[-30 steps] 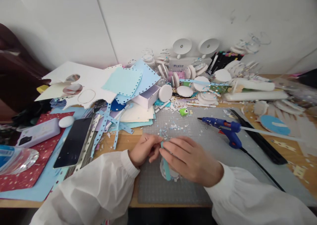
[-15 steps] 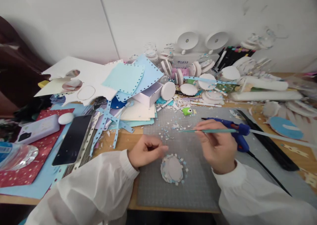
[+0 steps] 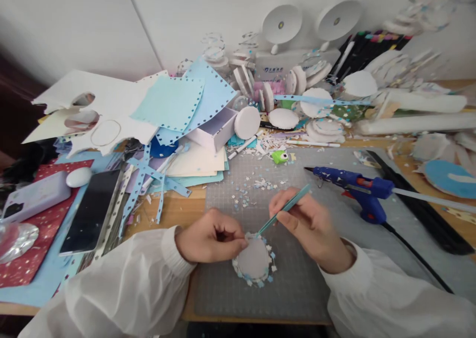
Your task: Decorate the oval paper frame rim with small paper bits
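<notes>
Many star pieces (image 3: 270, 279): they ring the white disc (image 3: 253, 259), some jutting past its rim; a sideways push from the tweezers could knock one askew or loose, if it is only weakly stuck.
White disc: flat on the near-left part of the cutting mat (image 3: 297, 298); it might slide or turn under the tips if the left fingers are not pinning it.
Teal tweezers (image 3: 283, 211): slanting down toward the mat's left side, tips at the disc's far rim; whether a piece sits between them is too small to tell. A slack squeeze could drop one among the loose bits (image 3: 264, 183) farther back on the mat.
Glue gun (image 3: 349, 181): lying on the mat's right part, nozzle pointing left; an outward swing of the right hand could brush it, and a burn would follow if it is hot, which does not show.
Right hand (image 3: 305, 226): above the mat's middle, wrist low, thumb and fingers closed round the tweezers much like a pen.
Left hand (image 3: 211, 236): reaching over the mat's left edge, fingers curled, thumb and forefinger tips close together at the disc's rim; I cannot tell whether they pinch anything.
</notes>
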`<action>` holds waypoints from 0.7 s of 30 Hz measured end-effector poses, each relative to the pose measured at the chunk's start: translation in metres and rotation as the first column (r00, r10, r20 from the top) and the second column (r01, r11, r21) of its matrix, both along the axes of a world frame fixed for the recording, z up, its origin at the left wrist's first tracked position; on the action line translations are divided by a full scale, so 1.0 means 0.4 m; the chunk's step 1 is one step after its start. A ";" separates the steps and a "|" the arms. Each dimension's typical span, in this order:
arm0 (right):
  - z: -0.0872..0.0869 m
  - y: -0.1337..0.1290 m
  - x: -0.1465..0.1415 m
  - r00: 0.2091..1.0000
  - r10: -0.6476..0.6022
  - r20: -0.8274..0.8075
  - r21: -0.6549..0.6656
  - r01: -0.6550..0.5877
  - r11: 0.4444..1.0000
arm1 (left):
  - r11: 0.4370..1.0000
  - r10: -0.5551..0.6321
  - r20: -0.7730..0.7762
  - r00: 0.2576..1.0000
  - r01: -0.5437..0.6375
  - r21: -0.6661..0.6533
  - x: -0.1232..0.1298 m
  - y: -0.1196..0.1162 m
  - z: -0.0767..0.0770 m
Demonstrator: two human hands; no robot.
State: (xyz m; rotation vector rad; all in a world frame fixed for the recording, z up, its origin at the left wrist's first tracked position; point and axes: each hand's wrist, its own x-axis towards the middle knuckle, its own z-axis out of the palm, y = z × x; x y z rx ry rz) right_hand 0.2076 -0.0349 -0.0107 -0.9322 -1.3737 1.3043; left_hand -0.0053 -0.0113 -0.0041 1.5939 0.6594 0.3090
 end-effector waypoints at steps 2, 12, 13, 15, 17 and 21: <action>0.003 -0.001 -0.003 1.000 -0.002 0.018 -0.001 0.002 1.000 | 1.000 -0.008 -0.002 1.000 0.008 0.011 -0.001 0.001 -0.001; 0.002 -0.001 -0.005 0.997 -0.010 0.079 0.016 0.008 1.000 | 1.000 -0.008 -0.005 1.000 0.008 -0.004 -0.001 -0.001 -0.001; 0.002 -0.001 -0.006 0.997 -0.009 0.081 0.013 0.008 1.000 | 1.000 -0.007 -0.004 1.000 0.007 -0.005 -0.001 -0.001 -0.001; 0.002 -0.001 -0.007 0.997 -0.008 0.080 0.013 0.007 1.000 | 1.000 -0.007 -0.002 1.000 0.007 -0.003 -0.002 -0.001 -0.002; 0.002 -0.001 -0.008 0.997 -0.010 0.073 0.018 0.008 1.000 | 1.000 -0.007 -0.001 1.000 0.007 -0.003 -0.002 0.000 -0.003; 0.002 -0.001 -0.008 0.997 -0.012 0.071 0.019 0.010 1.000 | 1.000 -0.019 0.000 1.000 0.019 0.000 -0.003 0.002 -0.003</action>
